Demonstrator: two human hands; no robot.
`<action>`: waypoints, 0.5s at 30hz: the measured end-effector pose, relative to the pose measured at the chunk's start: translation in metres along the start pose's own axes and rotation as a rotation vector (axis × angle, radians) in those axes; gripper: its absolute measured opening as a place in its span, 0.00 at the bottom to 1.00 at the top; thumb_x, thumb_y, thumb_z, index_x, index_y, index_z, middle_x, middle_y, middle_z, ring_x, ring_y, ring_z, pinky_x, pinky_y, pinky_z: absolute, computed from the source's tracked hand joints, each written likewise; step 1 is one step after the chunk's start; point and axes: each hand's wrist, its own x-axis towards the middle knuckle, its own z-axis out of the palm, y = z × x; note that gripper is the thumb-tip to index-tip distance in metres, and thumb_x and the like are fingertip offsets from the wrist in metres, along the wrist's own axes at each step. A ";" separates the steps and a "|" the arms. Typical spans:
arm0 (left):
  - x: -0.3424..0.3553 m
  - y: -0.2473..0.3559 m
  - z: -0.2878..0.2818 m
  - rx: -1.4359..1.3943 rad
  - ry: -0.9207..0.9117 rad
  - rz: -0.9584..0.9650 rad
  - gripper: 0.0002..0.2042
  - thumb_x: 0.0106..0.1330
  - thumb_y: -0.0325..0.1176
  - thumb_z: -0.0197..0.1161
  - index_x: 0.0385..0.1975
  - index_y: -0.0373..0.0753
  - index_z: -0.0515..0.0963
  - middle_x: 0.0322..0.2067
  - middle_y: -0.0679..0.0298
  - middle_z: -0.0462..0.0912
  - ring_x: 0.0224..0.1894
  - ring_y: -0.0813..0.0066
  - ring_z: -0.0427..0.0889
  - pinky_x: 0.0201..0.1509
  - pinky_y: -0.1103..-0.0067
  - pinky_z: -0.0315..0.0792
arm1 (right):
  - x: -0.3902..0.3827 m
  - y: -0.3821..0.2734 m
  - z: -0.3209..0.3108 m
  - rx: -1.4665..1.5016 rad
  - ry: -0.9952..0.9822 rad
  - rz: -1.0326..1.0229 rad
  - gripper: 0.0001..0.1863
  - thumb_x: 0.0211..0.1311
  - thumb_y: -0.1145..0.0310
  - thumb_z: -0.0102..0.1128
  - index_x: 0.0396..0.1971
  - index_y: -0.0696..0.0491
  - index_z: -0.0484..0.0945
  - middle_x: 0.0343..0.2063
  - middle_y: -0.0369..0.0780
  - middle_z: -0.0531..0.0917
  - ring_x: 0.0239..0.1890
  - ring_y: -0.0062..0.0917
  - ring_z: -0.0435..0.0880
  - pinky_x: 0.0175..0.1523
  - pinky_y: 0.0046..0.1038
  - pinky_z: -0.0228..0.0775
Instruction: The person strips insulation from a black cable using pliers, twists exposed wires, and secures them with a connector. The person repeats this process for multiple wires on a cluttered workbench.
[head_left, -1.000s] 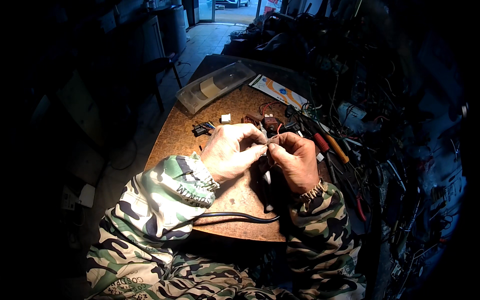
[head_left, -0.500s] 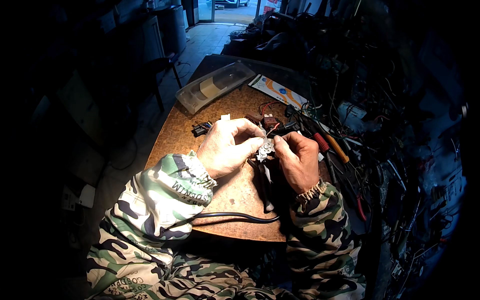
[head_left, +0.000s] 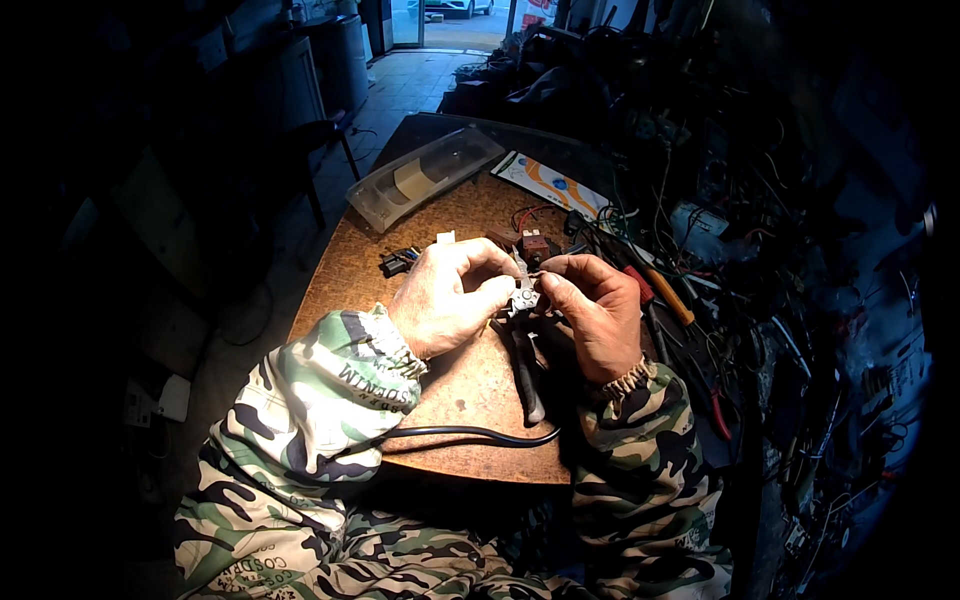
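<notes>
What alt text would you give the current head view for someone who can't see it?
A person's left hand and right hand are close together at a black-handled metal tool over a brown worktop; anything they pinch is too small to identify. A clear plastic tray lies beyond, a black cable nearer, an orange-handled tool rightward.

A clear box (head_left: 380, 208) with a tan card (head_left: 412, 180) in it sits far left on the brown table (head_left: 330, 285). A flat white and orange packet (head_left: 550, 183) lies to its right. Far off, a car (head_left: 455, 8) is outside.
</notes>
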 end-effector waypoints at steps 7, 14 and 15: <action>-0.001 -0.003 0.006 0.011 -0.006 0.046 0.07 0.67 0.23 0.65 0.43 0.30 0.82 0.35 0.63 0.86 0.39 0.80 0.85 0.46 0.82 0.78 | -0.002 -0.002 0.005 -0.102 0.002 -0.044 0.09 0.67 0.73 0.64 0.42 0.63 0.82 0.32 0.36 0.85 0.33 0.15 0.81 0.39 0.19 0.75; -0.004 -0.001 0.000 0.101 0.028 0.044 0.05 0.67 0.23 0.65 0.40 0.30 0.83 0.33 0.63 0.86 0.36 0.81 0.84 0.43 0.83 0.78 | -0.002 -0.006 0.014 -0.210 -0.042 -0.066 0.08 0.70 0.72 0.60 0.39 0.63 0.81 0.29 0.34 0.83 0.32 0.14 0.78 0.38 0.19 0.71; -0.003 -0.002 0.002 0.110 0.030 0.049 0.05 0.67 0.23 0.65 0.39 0.30 0.83 0.32 0.63 0.86 0.36 0.81 0.84 0.42 0.83 0.78 | -0.003 -0.003 0.013 -0.229 -0.037 -0.062 0.08 0.70 0.72 0.60 0.39 0.63 0.81 0.28 0.34 0.82 0.31 0.14 0.77 0.38 0.18 0.71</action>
